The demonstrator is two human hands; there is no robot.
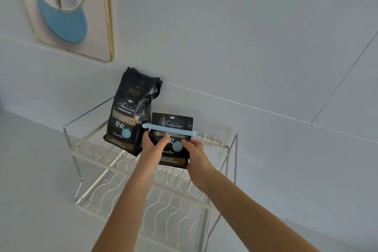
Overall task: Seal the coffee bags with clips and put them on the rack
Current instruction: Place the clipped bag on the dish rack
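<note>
Pale tiled wall w/ a gold-framed picture point(67, 8) at 11 o'clock; a wire rack point(143, 186) stands on a light grey counter point(32, 190) against that wall.

Two black coffee bags are on the rack's top tier. The clipped coffee bag point(173, 149) stands upright near the tier's centre-right, straight ahead at 12 o'clock from both hands. A pale blue clip point(169, 129) runs across it below the folded top, long axis 9-to-3 o'clock, ends sticking out past both bag edges. The unclipped coffee bag point(131, 108) is just beside it at 10 o'clock, taller, leaning back to the wall, top crumpled and no clip visible.

Left hand point(152, 146): thumb across the bag's front, other fingers curled round its left edge, so pinching that side. Right hand point(195, 149): thumb on the front near the right edge, rest wrapped behind, gripping that side. Bag base seems to rest on the wires, tho the hands hide part of it.

Judgement: this bag looks placed; letting go is next. The tall bag then lies at 10–11 o'clock, nearer the left hand, its long axis near vertical, so prob. the left hand reaches it first. No spare clip in view.
</note>
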